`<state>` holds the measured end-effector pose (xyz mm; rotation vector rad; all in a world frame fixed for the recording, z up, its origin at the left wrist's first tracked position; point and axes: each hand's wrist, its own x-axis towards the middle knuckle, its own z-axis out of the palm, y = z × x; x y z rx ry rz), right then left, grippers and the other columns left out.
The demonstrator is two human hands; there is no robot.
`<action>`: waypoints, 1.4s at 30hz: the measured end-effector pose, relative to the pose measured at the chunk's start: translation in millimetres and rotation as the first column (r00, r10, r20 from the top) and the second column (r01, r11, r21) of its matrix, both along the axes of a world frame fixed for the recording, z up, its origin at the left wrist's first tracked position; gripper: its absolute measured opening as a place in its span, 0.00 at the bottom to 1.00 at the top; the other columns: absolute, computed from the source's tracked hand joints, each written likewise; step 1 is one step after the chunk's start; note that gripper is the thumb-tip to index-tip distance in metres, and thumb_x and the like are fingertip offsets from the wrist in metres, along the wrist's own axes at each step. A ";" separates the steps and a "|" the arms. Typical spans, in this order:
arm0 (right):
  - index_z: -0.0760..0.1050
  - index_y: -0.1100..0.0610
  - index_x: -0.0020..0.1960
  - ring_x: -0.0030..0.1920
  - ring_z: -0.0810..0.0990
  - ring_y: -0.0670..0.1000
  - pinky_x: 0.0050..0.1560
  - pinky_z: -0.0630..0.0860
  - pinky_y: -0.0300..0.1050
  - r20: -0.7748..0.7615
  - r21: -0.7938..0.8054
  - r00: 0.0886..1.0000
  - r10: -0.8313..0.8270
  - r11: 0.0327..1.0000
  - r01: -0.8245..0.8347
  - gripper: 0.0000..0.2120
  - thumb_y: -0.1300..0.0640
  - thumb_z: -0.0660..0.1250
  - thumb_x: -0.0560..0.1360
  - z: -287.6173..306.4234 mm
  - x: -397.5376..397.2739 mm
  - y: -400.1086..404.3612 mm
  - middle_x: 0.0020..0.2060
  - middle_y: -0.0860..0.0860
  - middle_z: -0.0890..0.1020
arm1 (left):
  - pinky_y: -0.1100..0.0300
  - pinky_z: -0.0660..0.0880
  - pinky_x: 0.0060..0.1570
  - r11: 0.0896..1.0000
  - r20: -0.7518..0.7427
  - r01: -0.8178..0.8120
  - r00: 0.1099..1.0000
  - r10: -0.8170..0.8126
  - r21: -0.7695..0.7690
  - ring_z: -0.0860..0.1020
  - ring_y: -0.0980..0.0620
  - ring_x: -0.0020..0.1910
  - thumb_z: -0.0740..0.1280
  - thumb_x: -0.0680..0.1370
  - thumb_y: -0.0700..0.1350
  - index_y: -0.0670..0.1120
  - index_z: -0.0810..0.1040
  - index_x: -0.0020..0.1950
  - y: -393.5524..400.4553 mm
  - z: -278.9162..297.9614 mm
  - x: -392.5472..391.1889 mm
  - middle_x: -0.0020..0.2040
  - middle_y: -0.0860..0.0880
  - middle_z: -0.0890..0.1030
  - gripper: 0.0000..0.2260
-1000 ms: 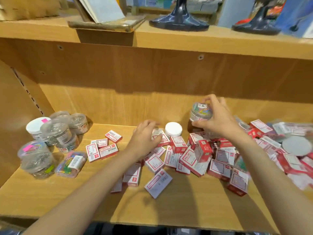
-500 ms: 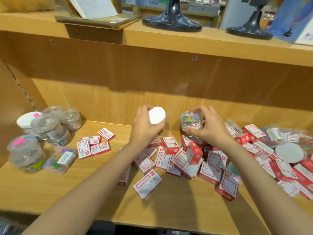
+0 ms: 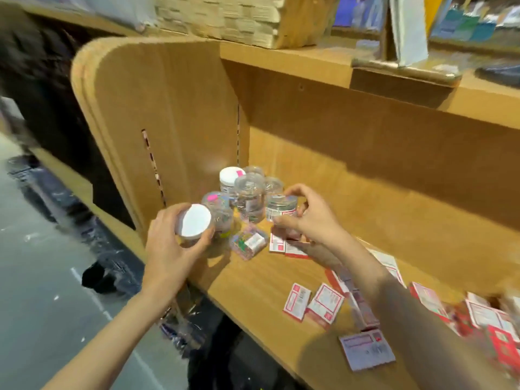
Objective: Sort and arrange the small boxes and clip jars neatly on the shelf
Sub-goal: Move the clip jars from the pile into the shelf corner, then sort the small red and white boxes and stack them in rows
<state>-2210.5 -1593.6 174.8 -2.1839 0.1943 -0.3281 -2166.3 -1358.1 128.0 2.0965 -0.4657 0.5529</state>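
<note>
White-lidded jar (image 3: 194, 220) sits gripped in your left hand (image 3: 171, 249), clear-lidded jar (image 3: 281, 211) pinched in your right hand (image 3: 312, 220), both held beside the jar cluster (image 3: 244, 192) between them, likely to group jars together.

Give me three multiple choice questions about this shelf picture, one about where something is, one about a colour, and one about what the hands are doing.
1. Where does the cluster of clip jars stand?
A. far right end of the shelf
B. left corner, by the side panel
C. on the upper shelf

2. What colour is the lid of the jar in the left hand?
A. white
B. red
C. black

3. What is the right hand doing?
A. lying flat on the small boxes
B. hanging idle
C. gripping a clear-lidded jar

Answers:
1. B: the jars sit against the side panel.
2. A: the white-lidded jar faces the camera.
3. C: fingers curl round the clear-lidded jar.
</note>
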 end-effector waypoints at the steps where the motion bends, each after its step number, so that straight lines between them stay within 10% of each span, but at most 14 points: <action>1: 0.70 0.51 0.48 0.31 0.68 0.36 0.32 0.63 0.29 0.017 0.000 0.999 0.047 0.999 -0.047 0.19 0.61 0.76 0.64 -1.8 8.1 9.0 0.37 0.44 0.73 | 0.56 0.68 0.52 0.999 -0.030 -0.034 0.999 0.034 0.010 0.72 0.49 0.54 0.73 0.69 0.46 0.44 0.73 0.58 8.3 -3.6 3.0 0.53 0.48 0.76 0.19; 15: 0.70 0.60 0.60 0.66 0.60 0.57 0.59 0.68 0.55 0.136 -0.646 0.987 0.085 0.763 0.023 0.15 0.57 0.64 0.74 -29.3 82.1 81.5 0.68 0.56 0.64 | 0.58 0.67 0.51 0.959 -0.021 -0.006 1.000 0.012 0.284 0.68 0.47 0.54 0.71 0.72 0.42 0.43 0.76 0.53 6.7 -43.7 44.4 0.54 0.46 0.74 0.12; 28: 0.76 0.59 0.52 0.63 0.63 0.57 0.64 0.60 0.47 0.157 -0.396 0.909 -0.385 0.819 0.415 0.08 0.63 0.65 0.73 -15.3 -52.0 -20.9 0.61 0.57 0.69 | 0.60 0.62 0.58 0.923 0.053 0.317 0.941 -0.336 0.218 0.70 0.49 0.57 0.56 0.73 0.45 0.44 0.73 0.59 -26.6 -13.4 14.5 0.58 0.47 0.73 0.17; 35: 0.77 0.58 0.51 0.57 0.68 0.59 0.55 0.61 0.44 -0.077 -0.448 0.776 -0.626 0.717 0.534 0.08 0.59 0.68 0.72 -22.0 -173.5 -66.4 0.53 0.57 0.72 | 0.55 0.61 0.63 0.738 0.019 0.623 0.761 -0.649 0.261 0.70 0.52 0.59 0.57 0.75 0.48 0.45 0.75 0.60 -106.3 -17.1 -28.5 0.58 0.48 0.76 0.16; 42: 0.76 0.54 0.51 0.49 0.72 0.50 0.46 0.61 0.38 -0.088 -0.459 0.841 -0.533 0.771 0.441 0.15 0.48 0.71 0.68 -36.6 -218.7 -48.2 0.47 0.48 0.75 | 0.52 0.59 0.66 0.408 -0.245 0.807 0.537 -0.807 0.427 0.64 0.49 0.67 0.50 0.70 0.65 0.51 0.75 0.63 -150.8 -31.9 -65.2 0.67 0.50 0.70 0.30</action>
